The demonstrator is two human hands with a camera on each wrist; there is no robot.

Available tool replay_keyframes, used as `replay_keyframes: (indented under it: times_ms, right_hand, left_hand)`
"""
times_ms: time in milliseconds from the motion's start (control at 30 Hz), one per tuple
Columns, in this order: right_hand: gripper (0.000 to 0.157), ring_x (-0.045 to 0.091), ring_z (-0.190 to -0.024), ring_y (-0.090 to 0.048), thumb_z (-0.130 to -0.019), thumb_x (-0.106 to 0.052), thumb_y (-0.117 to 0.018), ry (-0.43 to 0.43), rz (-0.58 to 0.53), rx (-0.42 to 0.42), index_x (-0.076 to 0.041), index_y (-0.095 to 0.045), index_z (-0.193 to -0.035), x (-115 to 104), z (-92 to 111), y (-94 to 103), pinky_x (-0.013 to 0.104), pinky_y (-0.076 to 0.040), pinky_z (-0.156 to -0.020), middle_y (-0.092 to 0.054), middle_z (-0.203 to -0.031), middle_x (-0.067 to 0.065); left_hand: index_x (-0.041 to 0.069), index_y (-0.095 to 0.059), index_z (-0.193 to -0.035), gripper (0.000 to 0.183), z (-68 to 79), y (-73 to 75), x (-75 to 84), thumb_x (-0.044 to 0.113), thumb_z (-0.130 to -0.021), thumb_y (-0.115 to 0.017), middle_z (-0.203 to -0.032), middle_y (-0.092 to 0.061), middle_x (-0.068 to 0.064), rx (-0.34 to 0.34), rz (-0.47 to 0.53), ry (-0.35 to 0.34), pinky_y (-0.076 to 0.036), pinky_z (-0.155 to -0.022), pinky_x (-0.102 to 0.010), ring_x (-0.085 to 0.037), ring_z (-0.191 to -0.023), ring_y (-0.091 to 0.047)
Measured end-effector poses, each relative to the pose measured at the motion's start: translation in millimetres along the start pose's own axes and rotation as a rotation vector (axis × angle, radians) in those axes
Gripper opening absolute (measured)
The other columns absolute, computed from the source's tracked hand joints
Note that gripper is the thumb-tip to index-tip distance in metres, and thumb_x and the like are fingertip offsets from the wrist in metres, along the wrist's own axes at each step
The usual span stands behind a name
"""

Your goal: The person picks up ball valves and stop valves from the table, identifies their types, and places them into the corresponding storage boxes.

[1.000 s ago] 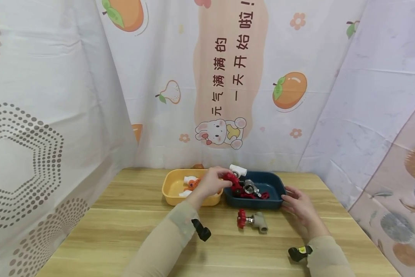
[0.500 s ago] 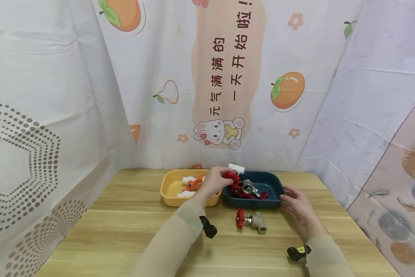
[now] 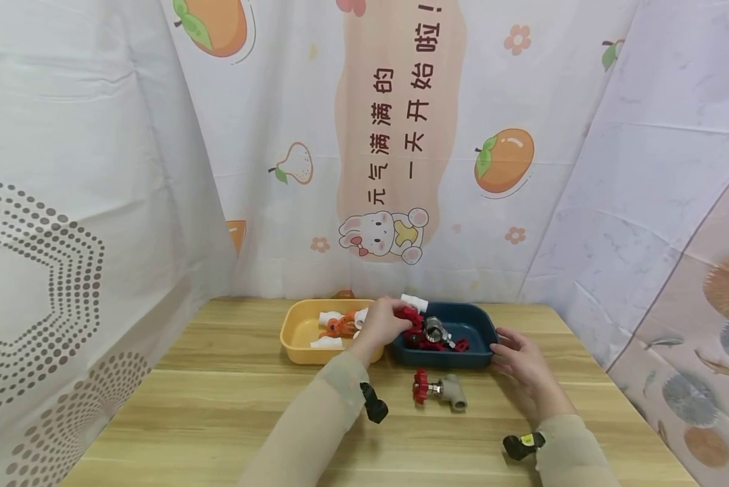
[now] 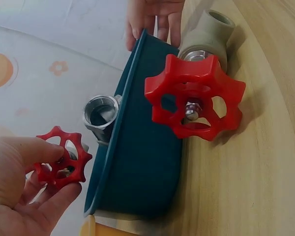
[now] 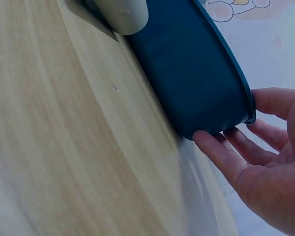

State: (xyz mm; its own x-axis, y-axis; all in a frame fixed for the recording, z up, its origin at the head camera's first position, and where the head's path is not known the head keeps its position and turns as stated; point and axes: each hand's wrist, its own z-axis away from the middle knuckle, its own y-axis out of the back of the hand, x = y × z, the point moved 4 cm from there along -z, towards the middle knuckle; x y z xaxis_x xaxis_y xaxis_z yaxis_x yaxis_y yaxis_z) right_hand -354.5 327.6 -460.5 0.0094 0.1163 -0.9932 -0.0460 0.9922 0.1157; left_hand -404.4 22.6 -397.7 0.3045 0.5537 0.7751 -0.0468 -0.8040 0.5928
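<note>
My left hand (image 3: pixel 381 325) pinches a red handwheel (image 4: pixel 64 156) of a valve between thumb and fingers, at the left end of the dark blue bin (image 3: pixel 443 359). A white pipe fitting (image 3: pixel 414 304) shows just behind that wheel; whether it belongs to the same valve is hard to tell. Inside the bin lie a metal threaded fitting (image 4: pixel 102 115) and more red handwheels. At the bin's right end, my right hand (image 3: pixel 521 358) rests its fingers against the outer wall and rim. In front of the bin lies a grey valve (image 3: pixel 452 391) with a red handwheel (image 4: pixel 196 96).
A yellow bin (image 3: pixel 331 356) stands left of the blue one, holding white pipe pieces (image 3: pixel 326 343) and orange parts (image 3: pixel 341 326). The wooden table (image 3: pixel 218 406) ends at a patterned curtain (image 3: pixel 267 264) behind the bins.
The white fitting beside my left hand has sunk slightly toward the blue bin, and the left forearm has swung a little right. My right hand has stayed on the bin's end.
</note>
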Motion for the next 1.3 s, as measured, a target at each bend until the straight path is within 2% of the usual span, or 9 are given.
replay_keyframes:
  times_ms: [133,367,567,700,833,1033,1300]
  right_hand:
    - [0.064,0.032,-0.118,-0.061,-0.104,-0.007,-0.055,0.002,0.002,0.004,0.008,-0.022,-0.157,0.8,-0.1,0.1,0.047,-0.054,-0.096,-0.029,-0.153,0.039]
    - [0.063,0.023,-0.108,-0.066,-0.104,-0.006,-0.055,0.0,-0.01,0.002,0.008,-0.022,-0.157,1.9,-1.6,0.4,0.046,-0.054,-0.096,-0.028,-0.154,0.039]
    - [0.063,0.026,-0.116,-0.062,-0.105,-0.007,-0.056,0.003,-0.002,0.008,0.008,-0.023,-0.156,3.1,-1.2,-0.4,0.046,-0.054,-0.096,-0.029,-0.154,0.039]
    - [0.063,0.029,-0.119,-0.06,-0.105,-0.007,-0.055,0.005,0.004,0.004,0.009,-0.022,-0.156,3.2,-0.8,-0.9,0.046,-0.054,-0.096,-0.029,-0.154,0.039]
    - [0.063,0.026,-0.115,-0.063,-0.105,-0.007,-0.054,0.009,-0.001,0.003,0.008,-0.021,-0.157,3.9,-1.9,0.7,0.044,-0.055,-0.096,-0.028,-0.154,0.039]
    - [0.063,0.019,-0.103,-0.067,-0.105,-0.007,-0.054,0.016,-0.014,0.004,0.008,-0.022,-0.156,5.9,-3.9,2.9,0.042,-0.056,-0.093,-0.029,-0.153,0.039]
    - [0.063,0.019,-0.102,-0.067,-0.104,-0.006,-0.055,0.018,-0.021,0.002,0.009,-0.022,-0.156,6.0,-4.5,2.5,0.043,-0.056,-0.093,-0.029,-0.153,0.04]
  left_hand:
    - [0.014,-0.078,-0.113,0.025,0.8,-2.3,-0.3,0.011,-0.088,-0.081,-0.106,-0.063,-0.003,0.001,0.008,0.006,-0.057,-0.085,-0.03,-0.02,-0.097,-0.056]
    - [0.014,-0.078,-0.114,0.027,3.6,-6.9,-1.4,0.008,-0.087,-0.08,-0.108,-0.067,-0.003,-0.019,0.055,0.049,-0.058,-0.087,-0.034,-0.021,-0.097,-0.059]
    - [0.011,-0.076,-0.119,0.031,3.7,-8.0,-5.7,0.009,-0.088,-0.08,-0.111,-0.068,-0.004,-0.039,0.019,0.012,-0.057,-0.09,-0.033,-0.02,-0.099,-0.06]
    - [0.009,-0.072,-0.126,0.037,1.7,-3.4,-7.2,0.013,-0.09,-0.079,-0.12,-0.067,-0.006,-0.043,0.011,-0.026,-0.054,-0.096,-0.038,-0.024,-0.109,-0.062]
    - [0.01,-0.07,-0.129,0.038,-1.6,2.3,-6.5,0.017,-0.092,-0.077,-0.126,-0.066,-0.006,-0.044,0.016,-0.032,-0.052,-0.1,-0.042,-0.025,-0.117,-0.06]
    - [0.011,-0.069,-0.13,0.038,0.1,6.0,-7.3,0.019,-0.093,-0.076,-0.13,-0.064,-0.01,-0.048,0.043,-0.017,-0.053,-0.1,-0.043,-0.027,-0.118,-0.059]
    - [0.01,-0.069,-0.13,0.039,1.6,8.1,-8.5,0.019,-0.093,-0.077,-0.131,-0.064,-0.013,-0.042,0.069,-0.027,-0.053,-0.099,-0.045,-0.032,-0.119,-0.058]
